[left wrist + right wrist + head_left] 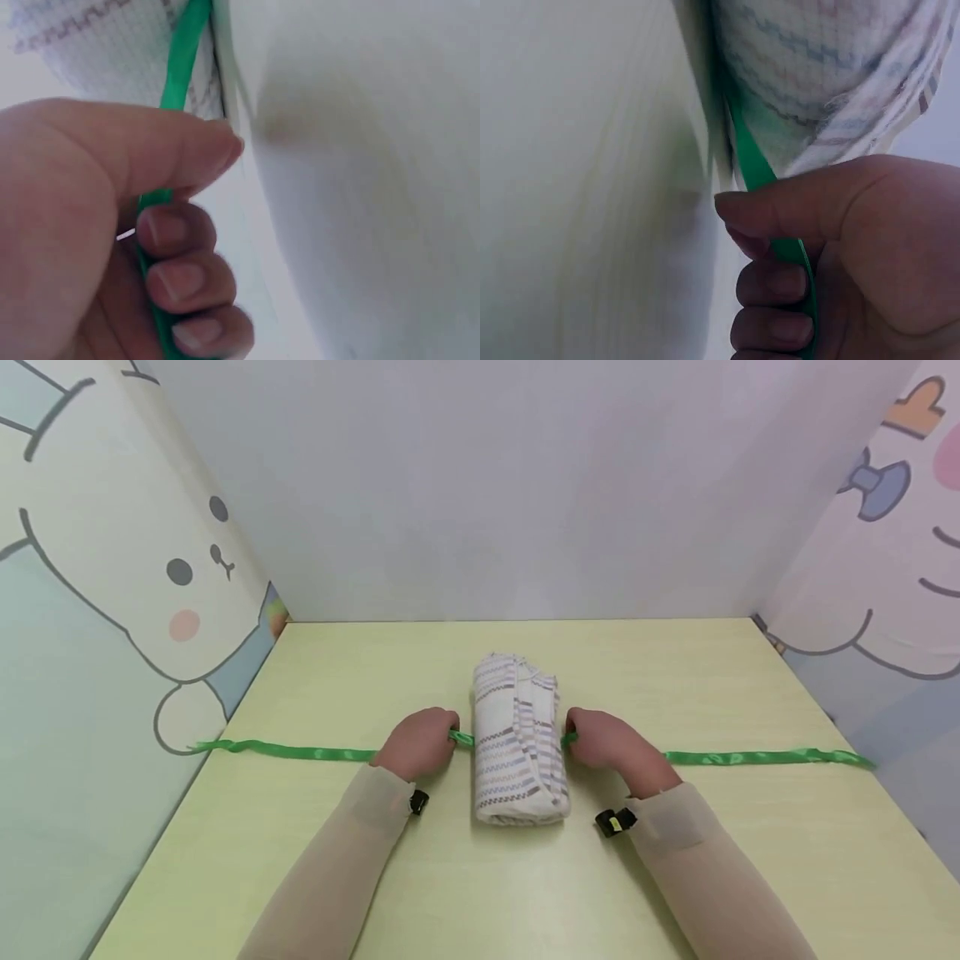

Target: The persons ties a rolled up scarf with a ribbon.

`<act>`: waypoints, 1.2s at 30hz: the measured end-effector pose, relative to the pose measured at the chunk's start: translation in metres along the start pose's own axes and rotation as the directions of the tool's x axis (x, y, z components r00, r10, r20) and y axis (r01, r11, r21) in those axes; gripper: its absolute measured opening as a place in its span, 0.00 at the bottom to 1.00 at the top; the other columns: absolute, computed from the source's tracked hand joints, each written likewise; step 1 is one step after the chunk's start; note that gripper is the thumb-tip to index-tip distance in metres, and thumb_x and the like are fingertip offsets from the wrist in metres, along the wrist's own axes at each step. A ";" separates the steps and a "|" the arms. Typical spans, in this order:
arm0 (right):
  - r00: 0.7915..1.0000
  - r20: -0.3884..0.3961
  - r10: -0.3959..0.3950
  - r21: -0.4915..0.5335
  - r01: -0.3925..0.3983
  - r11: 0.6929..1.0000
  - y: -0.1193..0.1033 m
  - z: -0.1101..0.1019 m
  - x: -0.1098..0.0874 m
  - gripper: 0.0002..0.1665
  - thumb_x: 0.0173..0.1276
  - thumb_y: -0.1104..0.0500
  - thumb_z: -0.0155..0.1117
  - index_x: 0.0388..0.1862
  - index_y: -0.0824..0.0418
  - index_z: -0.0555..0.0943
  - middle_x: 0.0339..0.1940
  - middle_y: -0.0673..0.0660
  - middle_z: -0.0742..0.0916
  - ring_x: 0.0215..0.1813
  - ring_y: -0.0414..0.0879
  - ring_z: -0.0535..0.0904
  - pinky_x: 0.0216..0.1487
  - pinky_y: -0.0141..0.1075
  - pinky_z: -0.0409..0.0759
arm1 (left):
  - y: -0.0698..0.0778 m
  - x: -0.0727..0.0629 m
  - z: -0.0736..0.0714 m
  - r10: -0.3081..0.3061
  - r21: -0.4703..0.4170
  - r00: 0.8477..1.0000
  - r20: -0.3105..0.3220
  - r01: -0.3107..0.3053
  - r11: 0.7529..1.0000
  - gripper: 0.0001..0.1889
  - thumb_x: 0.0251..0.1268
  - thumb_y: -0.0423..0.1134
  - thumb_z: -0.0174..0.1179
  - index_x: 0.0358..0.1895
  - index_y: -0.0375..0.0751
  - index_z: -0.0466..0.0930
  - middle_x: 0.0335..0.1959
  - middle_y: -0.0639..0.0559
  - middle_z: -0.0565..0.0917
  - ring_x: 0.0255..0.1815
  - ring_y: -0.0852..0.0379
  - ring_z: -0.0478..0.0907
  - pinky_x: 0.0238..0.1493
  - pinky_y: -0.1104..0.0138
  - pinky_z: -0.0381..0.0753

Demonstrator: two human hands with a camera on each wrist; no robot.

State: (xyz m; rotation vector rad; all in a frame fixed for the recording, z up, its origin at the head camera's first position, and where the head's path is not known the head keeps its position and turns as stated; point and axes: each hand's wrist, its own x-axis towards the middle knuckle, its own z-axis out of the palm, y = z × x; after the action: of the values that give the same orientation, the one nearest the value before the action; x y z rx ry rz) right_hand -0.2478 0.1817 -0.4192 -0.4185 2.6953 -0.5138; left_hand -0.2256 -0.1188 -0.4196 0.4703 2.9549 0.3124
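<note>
A rolled white cloth (517, 743) with striped, patterned bands stands lengthwise at the middle of the table. Beneath it passes a green ribbon (315, 752), whose two ends stretch far out to the left and right. My left hand (422, 742) grips the ribbon close to the cloth's left side, thumb over curled fingers (187, 281). On the other side my right hand (611, 747) pinches the ribbon between thumb and curled fingers (772, 283). In both wrist views the ribbon runs from the hand to the underside of the cloth (795, 67).
The pale yellow table (517, 893) meets a plain light wall (480, 493) at the back. Side panels with cartoon animals (150, 568) close in the left and right. Black wrist devices (617, 821) sit at both sleeve cuffs.
</note>
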 end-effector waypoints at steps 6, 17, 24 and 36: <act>1.000 -0.027 -0.015 -0.053 0.014 0.999 -0.001 -0.001 0.000 0.08 0.74 0.65 0.51 0.46 0.63 0.77 0.40 0.57 0.83 0.40 0.52 0.77 0.44 0.48 0.78 | 0.001 -0.001 -0.006 -0.013 0.091 0.998 -0.054 0.018 0.996 0.05 0.72 0.31 0.62 0.45 0.42 0.86 0.35 0.51 0.82 0.37 0.53 0.80 0.41 0.60 0.83; 0.991 -0.127 -0.041 -0.091 0.030 0.995 -0.002 -0.003 0.001 0.10 0.81 0.65 0.49 0.52 0.67 0.76 0.42 0.59 0.83 0.39 0.51 0.77 0.43 0.46 0.79 | 0.002 0.002 -0.008 -0.035 0.086 0.992 -0.124 0.046 0.995 0.08 0.75 0.32 0.58 0.47 0.41 0.86 0.36 0.51 0.81 0.36 0.52 0.79 0.38 0.60 0.82; 0.986 -0.159 -0.051 -0.045 0.045 0.998 -0.006 -0.004 0.003 0.12 0.80 0.66 0.49 0.54 0.69 0.77 0.47 0.63 0.84 0.46 0.55 0.80 0.50 0.50 0.80 | 0.002 0.001 -0.011 -0.068 -0.054 0.986 -0.152 0.061 0.997 0.10 0.77 0.34 0.53 0.50 0.40 0.84 0.42 0.49 0.82 0.44 0.50 0.81 0.46 0.58 0.83; 0.969 -0.246 -0.023 0.126 0.056 0.990 -0.011 -0.002 0.002 0.17 0.84 0.61 0.40 0.54 0.67 0.77 0.47 0.61 0.83 0.40 0.53 0.75 0.43 0.46 0.76 | 0.006 0.002 -0.007 -0.125 -0.410 0.979 -0.163 0.048 0.911 0.13 0.80 0.37 0.46 0.48 0.42 0.82 0.49 0.49 0.83 0.50 0.49 0.79 0.56 0.53 0.79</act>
State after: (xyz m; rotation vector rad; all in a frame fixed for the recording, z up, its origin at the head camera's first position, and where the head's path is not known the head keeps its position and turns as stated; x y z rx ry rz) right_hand -0.2479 0.1718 -0.4141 -0.3952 2.8685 -0.7992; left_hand -0.2264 -0.1139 -0.4114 0.2652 2.9509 0.9822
